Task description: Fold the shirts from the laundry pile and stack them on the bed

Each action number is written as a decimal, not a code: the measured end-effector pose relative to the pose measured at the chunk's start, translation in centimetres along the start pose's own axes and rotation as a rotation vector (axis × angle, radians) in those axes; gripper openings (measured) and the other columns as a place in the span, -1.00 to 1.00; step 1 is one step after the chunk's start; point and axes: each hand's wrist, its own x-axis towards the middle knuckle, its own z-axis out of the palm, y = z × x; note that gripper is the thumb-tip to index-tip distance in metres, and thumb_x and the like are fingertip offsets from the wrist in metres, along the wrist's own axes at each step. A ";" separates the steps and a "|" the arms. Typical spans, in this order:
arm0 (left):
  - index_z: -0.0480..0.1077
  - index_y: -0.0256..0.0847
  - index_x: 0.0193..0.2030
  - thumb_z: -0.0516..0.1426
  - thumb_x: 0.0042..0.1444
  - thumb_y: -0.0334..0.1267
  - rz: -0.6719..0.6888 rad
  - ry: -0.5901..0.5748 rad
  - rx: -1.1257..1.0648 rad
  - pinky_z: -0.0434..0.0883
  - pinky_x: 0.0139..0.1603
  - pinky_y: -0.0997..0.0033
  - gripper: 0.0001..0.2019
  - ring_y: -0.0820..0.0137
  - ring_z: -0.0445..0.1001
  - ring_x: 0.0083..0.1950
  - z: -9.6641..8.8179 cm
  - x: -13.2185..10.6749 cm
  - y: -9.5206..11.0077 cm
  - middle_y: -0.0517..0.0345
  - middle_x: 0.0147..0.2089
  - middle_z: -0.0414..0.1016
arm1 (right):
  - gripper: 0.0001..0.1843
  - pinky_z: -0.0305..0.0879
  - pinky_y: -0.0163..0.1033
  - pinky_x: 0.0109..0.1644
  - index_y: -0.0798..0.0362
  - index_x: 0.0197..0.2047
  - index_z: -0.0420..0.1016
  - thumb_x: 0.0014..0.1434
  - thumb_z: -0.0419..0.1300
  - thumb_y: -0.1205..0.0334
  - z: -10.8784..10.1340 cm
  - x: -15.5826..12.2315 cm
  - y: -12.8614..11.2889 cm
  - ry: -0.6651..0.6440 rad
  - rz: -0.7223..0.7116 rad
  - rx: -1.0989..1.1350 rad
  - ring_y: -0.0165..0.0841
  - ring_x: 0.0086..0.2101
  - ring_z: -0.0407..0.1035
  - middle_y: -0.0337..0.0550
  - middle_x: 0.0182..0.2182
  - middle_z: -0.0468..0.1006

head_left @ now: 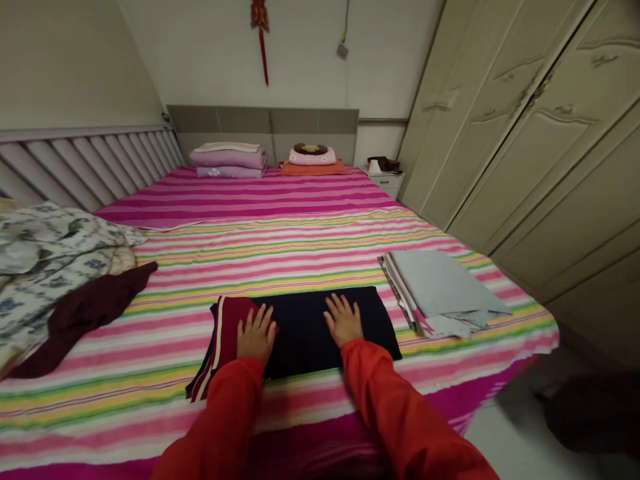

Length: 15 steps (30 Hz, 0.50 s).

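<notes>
A dark navy garment [303,337] lies folded into a long flat strip on the striped bedspread [280,257]. Its left end shows a dark red part with cream stripes [227,333]. My left hand [257,333] rests flat on that end, fingers spread, across the border of red and navy. Toward the other end, my right hand [344,320] lies palm down on the navy cloth with its fingers apart. Neither hand grips anything. Beyond my right hand sits a stack of folded cloth [440,283], light grey-blue on top.
At the left are a heap of floral-patterned cloth [55,253] and a crumpled maroon garment [95,310]. Folded lilac bedding [230,160] and a pink pillow [313,157] sit by the headboard [225,127]. A wardrobe [505,127] stands along the right, a white nightstand [387,181] beside the bed.
</notes>
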 end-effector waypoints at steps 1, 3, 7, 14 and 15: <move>0.16 -0.01 0.34 -0.15 0.28 -0.15 -0.002 -0.002 -0.002 0.02 0.36 -0.08 -0.51 0.13 0.02 0.42 -0.1 0.0 0.0 0.22 0.41 0.10 | -0.48 -0.19 0.11 0.35 -0.07 0.31 0.22 0.34 -0.12 0.06 -0.6 0.1 1.7 0.009 0.048 -0.030 -0.18 0.30 0.00 -0.18 0.31 0.19; 0.16 -0.02 0.34 -0.15 0.28 -0.15 -0.005 0.001 -0.009 0.02 0.37 -0.09 -0.51 0.12 0.03 0.41 -0.2 0.1 0.1 0.21 0.41 0.10 | -0.48 -0.17 0.08 0.34 -0.04 0.32 0.21 0.33 -0.13 0.10 -1.8 0.0 4.7 0.019 0.125 -0.083 -0.20 0.31 -0.01 -0.17 0.32 0.18; 0.16 -0.02 0.34 -0.15 0.28 -0.14 -0.013 -0.005 -0.029 0.01 0.37 -0.10 -0.51 0.12 0.02 0.42 -0.3 0.1 0.4 0.21 0.41 0.10 | -0.47 -0.18 0.14 0.32 -0.01 0.31 0.21 0.32 -0.16 0.18 -3.2 -0.1 7.6 0.027 0.279 -0.136 -0.19 0.30 0.01 -0.11 0.31 0.19; 0.16 0.00 0.34 -0.14 0.28 -0.14 -0.051 -0.036 -0.047 0.00 0.38 -0.04 -0.51 0.17 0.01 0.43 -0.9 0.0 0.7 0.23 0.40 0.10 | -0.49 0.08 0.08 0.18 0.16 0.18 0.39 0.25 -0.08 0.16 -3.8 0.0 8.1 0.234 0.391 0.095 -0.08 0.17 0.20 0.16 0.10 0.45; 0.15 0.01 0.34 -0.15 0.28 -0.14 -0.051 -0.036 -0.049 0.00 0.38 -0.04 -0.51 0.17 0.01 0.43 -0.9 0.0 0.7 0.24 0.41 0.10 | -0.51 0.16 0.01 0.11 0.17 0.12 0.44 0.23 -0.04 0.15 -4.0 0.0 8.7 0.231 0.405 0.122 -0.09 0.10 0.29 0.17 0.02 0.50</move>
